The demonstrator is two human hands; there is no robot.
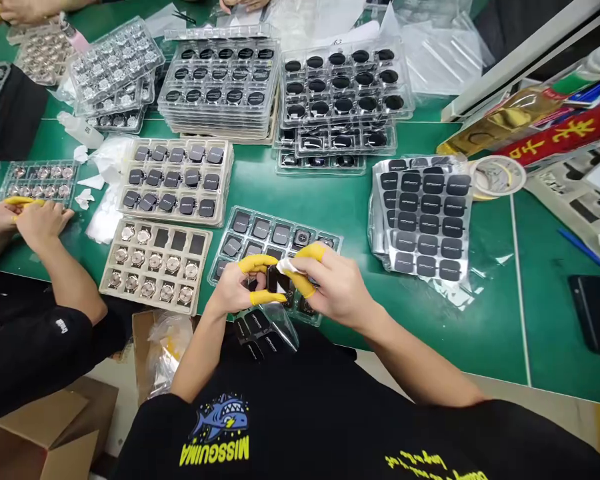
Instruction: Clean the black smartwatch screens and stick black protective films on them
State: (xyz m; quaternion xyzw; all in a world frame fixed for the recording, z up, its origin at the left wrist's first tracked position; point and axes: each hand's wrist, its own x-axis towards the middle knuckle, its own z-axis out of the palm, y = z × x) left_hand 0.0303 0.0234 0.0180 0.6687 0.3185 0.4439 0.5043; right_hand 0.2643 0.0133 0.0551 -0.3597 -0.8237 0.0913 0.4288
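Observation:
My left hand (235,287), with yellow finger cots on, grips a small square black watch case (271,279) between thumb and fingers. My right hand (337,287), also in yellow finger cots, pinches a small white wipe (287,267) against the watch case. Below both hands lies a clear plastic tray (213,275) with square black pieces in its pockets, partly hidden by my hands. A piece of clear film with black square stickers (257,327) hangs at the table's front edge, just under my left hand.
Left of me stand a tray of round watches (155,287) and stacked trays of square dark pieces (173,177). Clear trays of round black discs (340,83) stand behind. Sticker sheets (427,220), a tape roll (497,177) and a phone (597,313) lie right. A co-worker's hands (35,220) work at left.

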